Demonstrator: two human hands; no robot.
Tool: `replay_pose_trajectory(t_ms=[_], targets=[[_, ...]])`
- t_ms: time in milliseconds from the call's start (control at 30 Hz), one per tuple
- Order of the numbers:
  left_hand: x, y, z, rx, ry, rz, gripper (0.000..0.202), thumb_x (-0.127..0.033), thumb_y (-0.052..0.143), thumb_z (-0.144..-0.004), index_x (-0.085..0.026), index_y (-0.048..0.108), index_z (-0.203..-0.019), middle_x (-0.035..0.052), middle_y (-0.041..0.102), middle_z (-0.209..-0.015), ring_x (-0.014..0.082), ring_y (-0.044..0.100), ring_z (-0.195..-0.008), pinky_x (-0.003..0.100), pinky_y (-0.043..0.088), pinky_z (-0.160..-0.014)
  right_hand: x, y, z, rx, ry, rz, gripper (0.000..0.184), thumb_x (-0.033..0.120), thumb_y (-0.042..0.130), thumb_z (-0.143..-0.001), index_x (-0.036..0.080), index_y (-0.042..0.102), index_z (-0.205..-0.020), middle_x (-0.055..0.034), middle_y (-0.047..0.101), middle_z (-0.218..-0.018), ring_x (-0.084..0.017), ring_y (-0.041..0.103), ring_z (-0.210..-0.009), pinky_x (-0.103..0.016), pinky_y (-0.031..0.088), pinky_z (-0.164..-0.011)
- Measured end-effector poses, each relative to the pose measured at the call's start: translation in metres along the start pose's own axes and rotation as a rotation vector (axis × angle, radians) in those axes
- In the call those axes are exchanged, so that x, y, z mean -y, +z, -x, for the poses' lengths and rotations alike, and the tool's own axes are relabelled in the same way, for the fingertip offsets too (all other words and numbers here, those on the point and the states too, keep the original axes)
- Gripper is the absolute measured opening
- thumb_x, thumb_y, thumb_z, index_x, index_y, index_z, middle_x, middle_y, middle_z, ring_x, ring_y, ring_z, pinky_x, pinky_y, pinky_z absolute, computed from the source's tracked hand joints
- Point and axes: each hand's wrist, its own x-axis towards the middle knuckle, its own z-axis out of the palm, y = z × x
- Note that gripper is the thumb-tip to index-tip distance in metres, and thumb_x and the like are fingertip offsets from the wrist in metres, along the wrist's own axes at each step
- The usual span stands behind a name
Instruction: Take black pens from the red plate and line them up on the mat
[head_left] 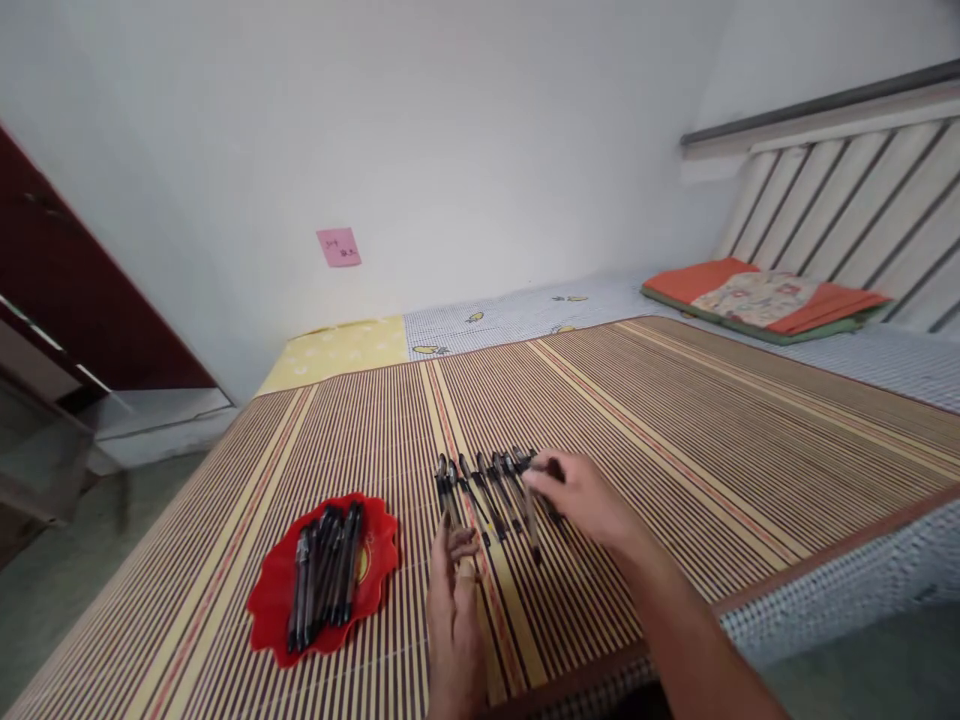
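Several black-capped pens lie side by side on a striped bamboo mat. My right hand is at the right end of this row, its fingers closed on one pen that points down toward me. Beside the near left end of the row rests my left hand, with its fingers stretched out and apart and nothing seen in it. To its left, a red scalloped plate holds several more black pens lying lengthwise.
An orange and floral folded cloth lies at the back right, by a white slatted headboard. A pink note is stuck on the white wall. The mat's near edge runs close to my right forearm.
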Motion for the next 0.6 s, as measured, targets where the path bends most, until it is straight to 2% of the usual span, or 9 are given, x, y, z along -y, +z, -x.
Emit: replay_pose_trajectory(t_ms=[100,167,267,367,467,600], targets=[[0.0,-0.003,-0.004,-0.06,-0.012,0.021,0.056,-0.047,0.044,-0.096,-0.021,0.042,-0.146,0.0146,0.064,-0.124,0.026,0.065,-0.109,0.041,0.051,-0.093,-0.025,-0.046,-0.036,-0.094,0.029,0.204,0.022,0.037,0.059,-0.084,0.018,0.061,-0.074,0.0005,0.06,-0.071,-0.015,0.054,-0.067,-0.025,0.039,-0.062],[0.0,-0.004,-0.004,-0.06,-0.025,0.027,0.054,-0.047,0.046,-0.096,-0.02,0.045,-0.143,0.0145,0.066,-0.121,0.0265,0.065,-0.11,0.04,0.051,-0.091,-0.047,-0.06,-0.061,-0.077,0.118,0.352,0.021,0.029,0.063,-0.08,0.018,0.058,-0.063,0.002,0.057,-0.062,-0.013,0.052,-0.062,-0.024,0.036,-0.058],[0.0,-0.004,-0.003,-0.037,-0.04,0.01,0.05,-0.047,0.048,-0.095,-0.02,0.051,-0.138,0.0141,0.067,-0.121,0.0272,0.064,-0.112,0.039,0.05,-0.091,-0.079,-0.058,-0.089,-0.069,0.222,0.426,0.026,0.019,0.066,-0.075,0.018,0.054,-0.052,0.0033,0.052,-0.05,-0.012,0.048,-0.052,-0.024,0.032,-0.052],[0.001,-0.004,-0.003,-0.052,-0.035,0.03,0.048,-0.047,0.049,-0.095,-0.02,0.054,-0.134,0.0141,0.068,-0.119,0.0276,0.065,-0.109,0.04,0.051,-0.09,-0.103,-0.045,-0.103,-0.095,0.285,0.47,0.029,0.018,0.067,-0.076,0.019,0.053,-0.05,0.0023,0.053,-0.049,-0.012,0.049,-0.05,-0.024,0.032,-0.051],[0.004,-0.005,-0.005,-0.045,-0.025,0.071,0.048,-0.049,0.051,-0.093,-0.018,0.056,-0.13,0.0149,0.07,-0.116,0.0277,0.067,-0.106,0.04,0.053,-0.087,-0.116,-0.038,-0.107,-0.135,0.291,0.499,0.026,0.024,0.067,-0.08,0.017,0.058,-0.057,-0.001,0.06,-0.056,-0.014,0.054,-0.054,-0.024,0.035,-0.053],[0.005,-0.008,-0.007,-0.012,-0.041,0.066,0.049,-0.05,0.054,-0.091,-0.018,0.058,-0.127,0.0151,0.069,-0.117,0.0281,0.066,-0.109,0.038,0.052,-0.089,-0.124,-0.04,-0.106,-0.183,0.259,0.529,0.025,0.031,0.062,-0.086,0.016,0.066,-0.067,-0.007,0.069,-0.071,-0.017,0.062,-0.069,-0.024,0.039,-0.06]])
